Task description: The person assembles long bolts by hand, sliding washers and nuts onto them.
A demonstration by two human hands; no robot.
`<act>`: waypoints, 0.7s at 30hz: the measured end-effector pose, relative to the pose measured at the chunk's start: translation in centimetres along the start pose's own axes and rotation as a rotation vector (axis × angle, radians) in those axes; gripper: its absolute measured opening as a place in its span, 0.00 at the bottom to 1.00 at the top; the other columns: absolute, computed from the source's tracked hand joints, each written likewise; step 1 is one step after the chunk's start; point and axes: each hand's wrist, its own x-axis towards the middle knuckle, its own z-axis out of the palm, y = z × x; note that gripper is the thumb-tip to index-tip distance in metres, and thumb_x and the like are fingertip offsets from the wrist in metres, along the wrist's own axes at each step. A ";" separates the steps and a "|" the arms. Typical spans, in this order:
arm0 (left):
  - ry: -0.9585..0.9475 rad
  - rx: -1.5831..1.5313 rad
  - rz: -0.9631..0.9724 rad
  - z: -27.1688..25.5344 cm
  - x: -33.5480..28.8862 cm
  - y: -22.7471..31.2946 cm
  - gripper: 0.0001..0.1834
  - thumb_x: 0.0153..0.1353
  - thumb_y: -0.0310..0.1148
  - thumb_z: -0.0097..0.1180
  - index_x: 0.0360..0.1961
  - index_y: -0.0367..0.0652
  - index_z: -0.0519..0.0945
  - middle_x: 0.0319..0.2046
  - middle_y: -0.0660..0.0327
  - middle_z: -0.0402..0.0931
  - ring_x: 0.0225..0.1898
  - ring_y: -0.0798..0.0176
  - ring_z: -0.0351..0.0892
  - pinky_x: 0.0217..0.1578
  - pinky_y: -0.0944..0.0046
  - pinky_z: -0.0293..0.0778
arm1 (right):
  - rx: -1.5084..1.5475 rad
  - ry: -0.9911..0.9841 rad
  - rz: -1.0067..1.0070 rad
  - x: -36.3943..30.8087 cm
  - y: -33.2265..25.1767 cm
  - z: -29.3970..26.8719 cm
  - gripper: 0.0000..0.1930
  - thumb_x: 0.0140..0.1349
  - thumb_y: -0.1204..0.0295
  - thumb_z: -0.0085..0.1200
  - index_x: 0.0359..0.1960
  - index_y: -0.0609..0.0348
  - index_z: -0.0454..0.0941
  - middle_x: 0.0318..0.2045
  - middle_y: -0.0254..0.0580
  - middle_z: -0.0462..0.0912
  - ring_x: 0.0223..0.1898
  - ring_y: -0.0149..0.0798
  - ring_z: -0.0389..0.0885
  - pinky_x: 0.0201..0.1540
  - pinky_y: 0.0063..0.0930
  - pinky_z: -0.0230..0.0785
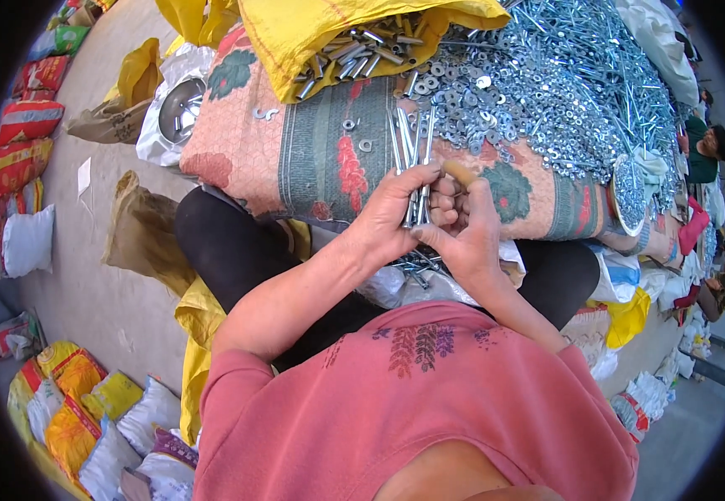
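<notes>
Just below the heap of washers [546, 92], the left hand [396, 221] clutches a bundle of long bolts [416, 179] while right hand [462, 230] fingers pinch one, seemingly mid-threading, so steady alignment matters next.

I see a patterned cloth-covered cushion [295, 142] as the work surface. On it: heap of silver washers [546, 83] at 1 o'clock, loose long bolts [404, 138] at 12, yellow sack [295, 33] spilling metal sleeves [362, 50] at 11.
</notes>
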 end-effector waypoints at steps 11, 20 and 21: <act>0.035 0.323 0.044 0.8 -1.1 0.8 0.06 0.57 0.27 0.53 0.35 0.40 0.72 0.19 0.63 0.71 0.13 0.74 0.64 0.13 0.75 0.63 | 0.355 -0.201 0.085 3.3 -0.9 -5.1 0.26 0.51 0.67 0.62 0.51 0.65 0.69 0.35 0.39 0.74 0.34 0.29 0.74 0.37 0.23 0.68; 0.058 0.547 0.039 2.1 -1.3 0.0 0.12 0.57 0.33 0.54 0.39 0.40 0.69 0.20 0.64 0.69 0.11 0.78 0.57 0.09 0.78 0.48 | -0.694 0.192 -0.136 8.3 4.5 -6.3 0.11 0.50 0.73 0.59 0.35 0.61 0.76 0.27 0.43 0.74 0.26 0.35 0.74 0.32 0.26 0.68; 0.052 0.514 0.050 2.0 -1.2 0.1 0.12 0.57 0.35 0.54 0.37 0.39 0.70 0.20 0.63 0.69 0.11 0.77 0.57 0.09 0.77 0.48 | -0.538 0.152 -0.082 8.5 4.7 -6.7 0.10 0.50 0.73 0.58 0.34 0.62 0.75 0.24 0.42 0.74 0.24 0.34 0.73 0.31 0.26 0.68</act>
